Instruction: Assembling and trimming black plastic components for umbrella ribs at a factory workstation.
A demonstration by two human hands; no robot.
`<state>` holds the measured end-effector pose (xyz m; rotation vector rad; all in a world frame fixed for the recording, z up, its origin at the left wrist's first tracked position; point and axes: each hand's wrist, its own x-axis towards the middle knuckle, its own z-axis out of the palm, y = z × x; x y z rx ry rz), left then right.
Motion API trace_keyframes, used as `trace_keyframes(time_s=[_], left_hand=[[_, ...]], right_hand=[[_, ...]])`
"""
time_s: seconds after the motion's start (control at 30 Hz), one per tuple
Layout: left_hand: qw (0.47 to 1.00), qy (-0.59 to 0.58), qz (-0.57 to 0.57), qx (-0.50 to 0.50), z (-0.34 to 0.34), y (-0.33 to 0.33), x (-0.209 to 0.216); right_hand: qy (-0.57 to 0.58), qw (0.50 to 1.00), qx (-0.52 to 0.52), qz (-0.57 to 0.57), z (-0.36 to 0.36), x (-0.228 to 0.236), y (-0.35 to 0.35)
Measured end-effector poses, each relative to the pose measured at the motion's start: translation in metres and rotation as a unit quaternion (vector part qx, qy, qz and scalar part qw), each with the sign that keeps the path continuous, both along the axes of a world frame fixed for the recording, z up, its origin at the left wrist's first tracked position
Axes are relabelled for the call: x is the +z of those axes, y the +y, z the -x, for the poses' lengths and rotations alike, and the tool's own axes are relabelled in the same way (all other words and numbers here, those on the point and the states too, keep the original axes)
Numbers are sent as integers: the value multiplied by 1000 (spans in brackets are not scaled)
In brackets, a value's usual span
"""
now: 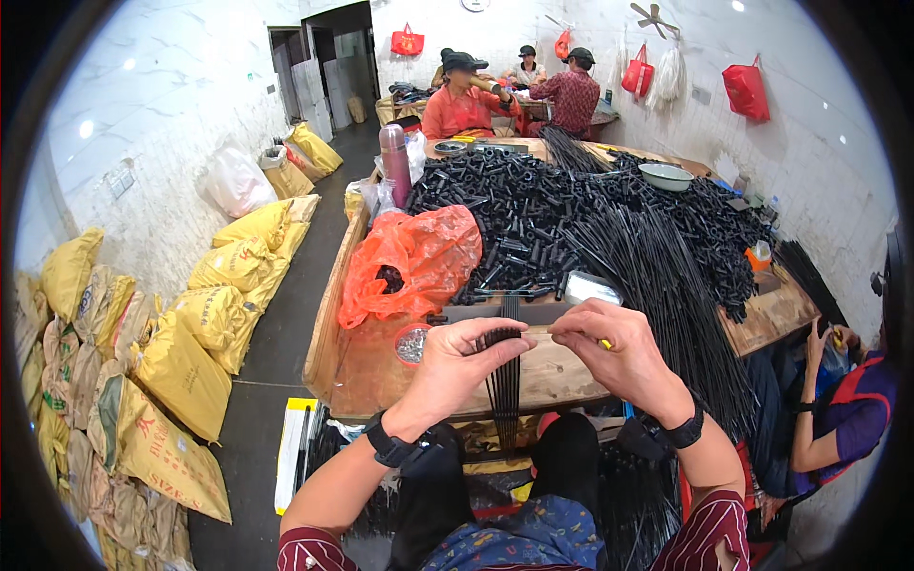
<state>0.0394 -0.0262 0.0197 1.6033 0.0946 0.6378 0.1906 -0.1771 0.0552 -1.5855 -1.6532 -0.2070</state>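
Observation:
My left hand (pixel 455 369) is closed on a flat row of thin black rods (pixel 505 404), its thumb in front and fingers behind. The rods stand upright side by side, and their lower ends hang past the table edge between my knees. My right hand (pixel 624 354) is just to the right, thumb and forefinger pinched together. A small bit of yellow shows at its curled fingers; what the fingertips hold is too small to make out. Under my left hand's fingers is a red dish of small metal parts (pixel 411 344).
Black tubular parts (pixel 514 228) are heaped across the wooden table (pixel 371 381). Long black rods (pixel 657 285) lie at right. An orange plastic bag (pixel 409 257), a pink flask (pixel 393 162) and a pale bowl (pixel 666 177) sit around. Yellow sacks (pixel 186 366) line the left; people work nearby.

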Motion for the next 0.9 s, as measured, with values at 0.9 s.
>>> trace_keyframes(time_s=[0.9], left_hand=[[997,24,-66,-32,-12,-3,9]], right_hand=[[-155,988,-20,-12,8,21,-3]])
